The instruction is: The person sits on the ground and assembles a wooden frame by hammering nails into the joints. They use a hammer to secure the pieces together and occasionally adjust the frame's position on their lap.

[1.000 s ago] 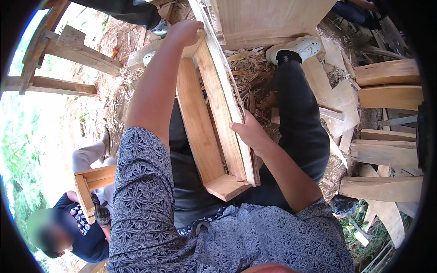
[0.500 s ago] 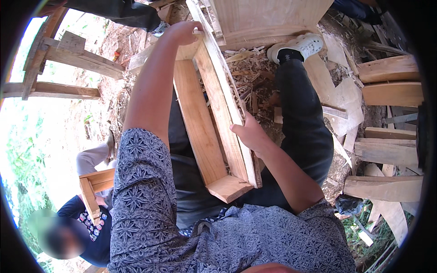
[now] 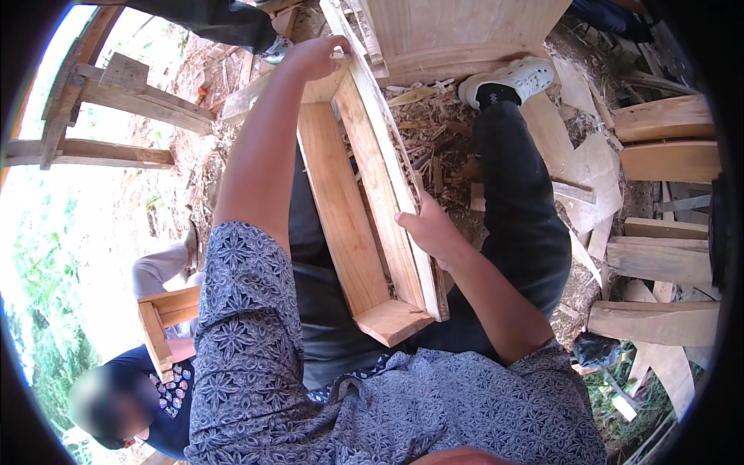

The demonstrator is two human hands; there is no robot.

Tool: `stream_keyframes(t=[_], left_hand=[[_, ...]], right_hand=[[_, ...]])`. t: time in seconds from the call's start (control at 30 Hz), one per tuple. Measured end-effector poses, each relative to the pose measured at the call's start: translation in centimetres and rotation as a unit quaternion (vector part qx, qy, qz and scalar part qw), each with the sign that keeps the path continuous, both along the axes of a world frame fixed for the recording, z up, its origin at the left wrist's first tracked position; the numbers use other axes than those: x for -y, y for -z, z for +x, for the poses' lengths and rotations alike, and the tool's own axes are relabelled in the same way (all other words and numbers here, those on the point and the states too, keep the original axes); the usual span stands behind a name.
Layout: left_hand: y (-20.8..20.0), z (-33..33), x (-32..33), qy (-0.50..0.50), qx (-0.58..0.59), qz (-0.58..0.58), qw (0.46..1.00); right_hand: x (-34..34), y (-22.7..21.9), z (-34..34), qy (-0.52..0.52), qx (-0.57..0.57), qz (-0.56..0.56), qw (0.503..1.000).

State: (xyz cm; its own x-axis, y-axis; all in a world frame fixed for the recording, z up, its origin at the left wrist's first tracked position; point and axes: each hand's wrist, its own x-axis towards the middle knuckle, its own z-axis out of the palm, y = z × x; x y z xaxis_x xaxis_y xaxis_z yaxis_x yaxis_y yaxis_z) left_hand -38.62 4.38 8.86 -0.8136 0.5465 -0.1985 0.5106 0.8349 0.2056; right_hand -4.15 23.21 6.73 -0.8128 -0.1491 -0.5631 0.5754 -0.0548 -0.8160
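A long, narrow wooden frame [image 3: 345, 213] of pale boards lies tilted over my lap, its near end by my waist and its far end away from me. My left hand [image 3: 319, 58] is closed at the far end, fingers curled over the top edge of the board. Lower down on the right side, my right hand [image 3: 432, 230] grips the rough-edged long board, thumb on the inner face and fingers hidden behind it. A gap runs lengthwise between the frame's long boards.
A plywood panel [image 3: 465, 31] stands ahead, past wood shavings on the ground. Curved wooden pieces [image 3: 666, 161] are stacked at the right. Timber frames [image 3: 143, 101] stand far left. A person in a dark shirt [image 3: 170, 415] sits at the lower left beside a wooden frame piece [image 3: 155, 329].
My hands and the wooden frame hold almost the same position. The person at the lower left has shifted their head slightly to the right.
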Motion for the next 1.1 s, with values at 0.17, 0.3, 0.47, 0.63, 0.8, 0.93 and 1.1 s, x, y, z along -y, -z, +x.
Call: stream_keyframes(t=[0.17, 0.3, 0.47, 0.63, 0.8, 0.93, 1.1], left_hand=[[0.2, -0.3, -0.5, 0.006, -0.009, -0.045, 0.999], [0.2, -0.3, -1.3, 0.028, -0.013, -0.103, 0.994], [1.4, 1.3, 1.3, -0.016, -0.125, -0.013, 0.992], [0.8, 11.7, 2.5, -0.086, -0.241, 0.119, 0.959], [5.3, 30.7, 4.5, -0.120, -0.114, 0.132, 0.977], [5.7, 40.9, 4.3, -0.146, 0.002, 0.049, 0.988], [5.5, 42.0, 3.6, -0.141, 0.023, -0.041, 0.989]], right_hand=[[0.0, 0.5, 0.0, 0.011, -0.013, -0.003, 1.000], [0.0, 1.7, 0.3, 0.020, -0.010, 0.004, 1.000], [0.2, 2.2, 0.4, 0.011, -0.043, 0.097, 0.994], [-0.5, 0.1, -0.2, 0.002, -0.046, 0.084, 0.995], [-0.7, 0.9, -0.9, -0.006, -0.061, 0.111, 0.992], [-1.4, 1.3, -1.4, 0.000, -0.084, 0.108, 0.991], [-2.1, -1.4, -2.9, -0.038, -0.074, 0.077, 0.994]])
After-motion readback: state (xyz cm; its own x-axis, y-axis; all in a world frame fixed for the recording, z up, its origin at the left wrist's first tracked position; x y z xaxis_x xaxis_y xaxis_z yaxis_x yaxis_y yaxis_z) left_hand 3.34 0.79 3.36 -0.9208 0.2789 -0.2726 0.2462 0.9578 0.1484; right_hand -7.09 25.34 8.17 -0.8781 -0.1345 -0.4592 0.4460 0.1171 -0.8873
